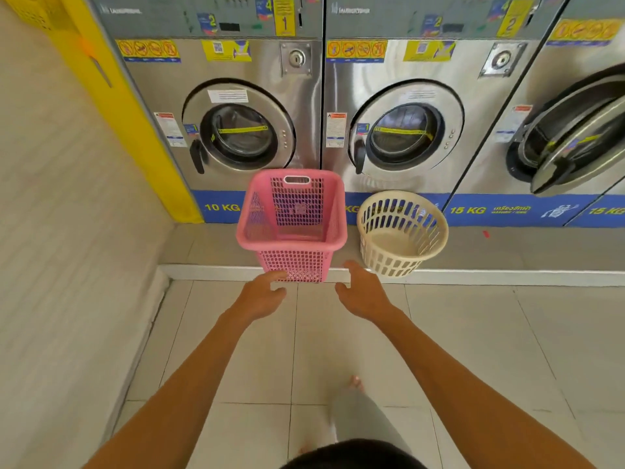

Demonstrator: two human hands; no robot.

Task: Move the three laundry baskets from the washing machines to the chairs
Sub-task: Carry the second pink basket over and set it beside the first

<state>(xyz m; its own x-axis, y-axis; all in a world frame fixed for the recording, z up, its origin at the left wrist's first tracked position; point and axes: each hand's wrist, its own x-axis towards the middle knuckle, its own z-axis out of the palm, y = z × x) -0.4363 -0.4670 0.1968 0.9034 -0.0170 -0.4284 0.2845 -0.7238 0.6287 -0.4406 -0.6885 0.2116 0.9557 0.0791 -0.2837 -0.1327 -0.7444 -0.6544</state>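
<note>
An empty pink rectangular laundry basket [291, 225] stands on the grey raised step in front of the washing machines [236, 106]. To its right on the same step sits an empty cream round basket [400, 231]. Both my arms reach toward the pink basket. My left hand [263, 291] is just below its lower left corner, fingers apart, holding nothing. On the other side my right hand [362, 291] hovers near the lower right corner, also with spread fingers and nothing in it. No third basket and no chairs are in sight.
The row of steel front-loading machines fills the far side; the rightmost machine's door [581, 143] hangs open. A yellow panel [118, 96] and a pale wall [61, 231] close off the left. White floor tiles [473, 350] lie below the step's white edge [507, 275].
</note>
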